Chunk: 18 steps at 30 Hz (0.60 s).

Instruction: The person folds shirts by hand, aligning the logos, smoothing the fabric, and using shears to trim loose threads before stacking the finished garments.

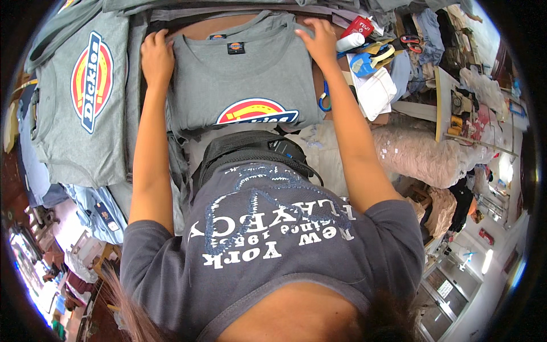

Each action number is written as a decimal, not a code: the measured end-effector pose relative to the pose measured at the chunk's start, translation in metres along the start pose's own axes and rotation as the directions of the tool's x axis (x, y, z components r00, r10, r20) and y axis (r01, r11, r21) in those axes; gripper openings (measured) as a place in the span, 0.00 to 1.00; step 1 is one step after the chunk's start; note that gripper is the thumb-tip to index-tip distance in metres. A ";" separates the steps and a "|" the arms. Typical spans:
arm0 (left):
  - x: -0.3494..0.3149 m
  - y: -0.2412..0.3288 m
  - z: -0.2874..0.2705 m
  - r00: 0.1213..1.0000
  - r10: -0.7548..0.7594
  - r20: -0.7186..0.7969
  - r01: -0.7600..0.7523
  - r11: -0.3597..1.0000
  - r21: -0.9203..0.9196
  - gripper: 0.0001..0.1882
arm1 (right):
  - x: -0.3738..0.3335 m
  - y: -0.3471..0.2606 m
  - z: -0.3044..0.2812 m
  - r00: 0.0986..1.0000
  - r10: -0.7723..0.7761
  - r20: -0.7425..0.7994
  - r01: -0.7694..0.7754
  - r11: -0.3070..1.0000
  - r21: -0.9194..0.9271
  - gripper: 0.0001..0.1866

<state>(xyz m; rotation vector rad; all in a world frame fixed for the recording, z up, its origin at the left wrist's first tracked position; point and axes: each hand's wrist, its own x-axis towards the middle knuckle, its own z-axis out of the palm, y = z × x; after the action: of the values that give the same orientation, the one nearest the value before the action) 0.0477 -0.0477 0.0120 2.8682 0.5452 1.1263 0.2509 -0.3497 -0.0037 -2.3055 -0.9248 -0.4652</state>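
Head view: the grey shirt lies flat in front of you on the brown table, neckline at the far side, badge print cut off at the near edge. A second collar shows just behind its neckline, so it probably lies on another shirt.

Your left hand is at its left shoulder, fingers half bent; whether they pinch cloth, you cannot tell from here. Your right hand is partly open at the other shoulder, thumb spread from the fingers and resting at the cloth's edge, with no firm grip visible. Hands set at opposite corners likely hold the top square and smooth.

Another pile lies to your left, badge up. The tape dispenser, scissors and papers sit right, presumably within reach yet off the cloth.
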 end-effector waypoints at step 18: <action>-0.196 0.048 -0.102 0.523 -0.487 0.699 0.646 0.762 0.047 0.18 | -0.235 -0.032 -0.090 0.657 0.578 0.484 -0.754 0.524 0.397 0.14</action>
<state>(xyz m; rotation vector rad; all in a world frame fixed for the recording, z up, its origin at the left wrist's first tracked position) -0.1378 -0.1678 -0.0346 2.3145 1.0927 -0.0090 0.0566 -0.5073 -0.0438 -1.9510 -0.1436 0.4714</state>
